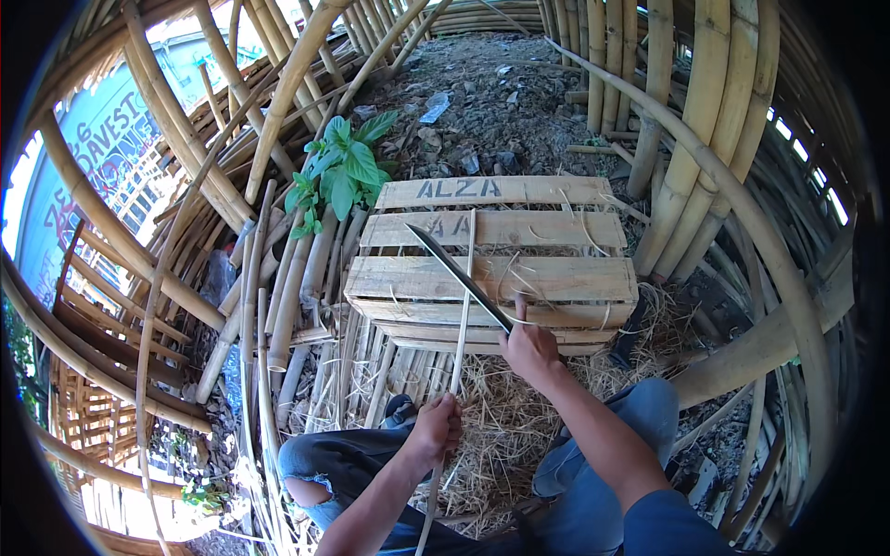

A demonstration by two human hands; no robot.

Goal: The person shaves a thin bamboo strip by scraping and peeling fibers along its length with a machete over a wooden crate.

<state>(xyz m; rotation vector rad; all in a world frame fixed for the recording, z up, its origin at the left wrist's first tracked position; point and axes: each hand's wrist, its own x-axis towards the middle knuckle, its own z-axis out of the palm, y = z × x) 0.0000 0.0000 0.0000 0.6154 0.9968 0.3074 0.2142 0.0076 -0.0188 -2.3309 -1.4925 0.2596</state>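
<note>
My left hand (436, 428) is closed around a long, thin bamboo strip (464, 324) above my left knee. One end of the strip lies on an upturned wooden crate (417, 274), and the other runs down past my wrist. My right hand (530, 352) grips a long, dark-bladed knife (454, 271) by its handle, most of which the fingers cover. Its index finger is stretched forward over the crate. The blade slants to the upper left across the strip; I cannot tell whether the two touch. Fine pale shavings lie on the slats.
Straw-like shavings (501, 445) cover the ground between my legs. Bamboo poles (306, 278) and a leafy green plant (343, 171) stand left of the crate. Thick upright bamboo poles (714, 139) rise at the right. Rough soil (491, 102) with litter lies beyond the crate.
</note>
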